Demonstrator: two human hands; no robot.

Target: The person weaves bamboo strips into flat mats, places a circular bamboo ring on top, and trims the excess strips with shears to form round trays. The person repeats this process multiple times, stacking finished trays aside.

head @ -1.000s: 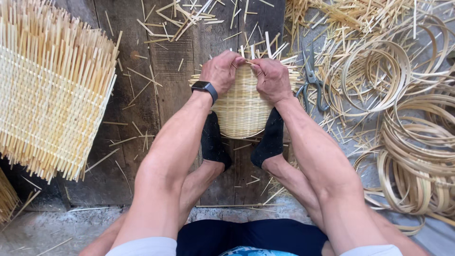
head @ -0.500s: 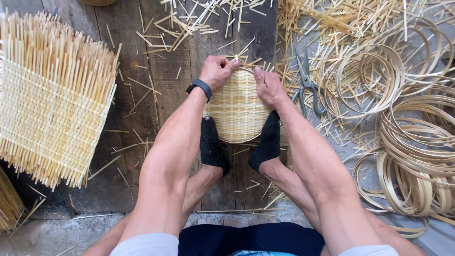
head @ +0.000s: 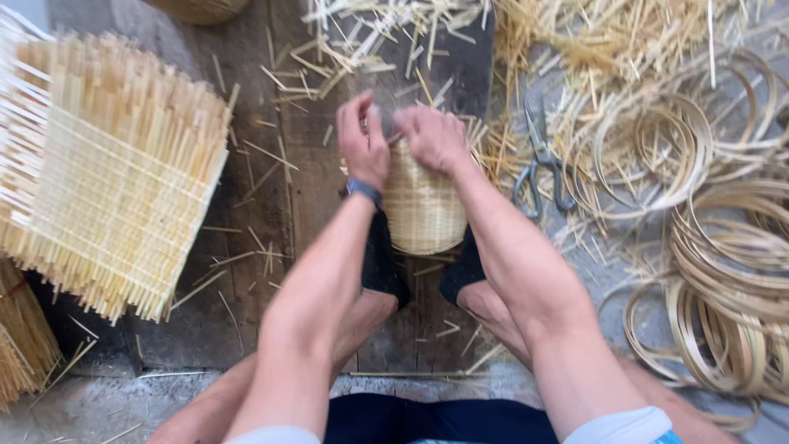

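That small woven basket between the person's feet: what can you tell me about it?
The small pale-yellow woven basket looks made of thin bamboo-like strips in a tight weave, with a rounded body. It lies on the dark wooden boards, its rounded end towards the person, held between two feet in black socks. The left hand and right hand both press on its far end, hiding that part. Loose strips stick out around the hands.

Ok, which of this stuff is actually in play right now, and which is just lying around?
In play:
small woven basket, clamped between the feet
left hand and right hand, both on its top edge

Lying about:
scissors
flat woven mat
coiled bamboo hoops
loose bamboo slivers
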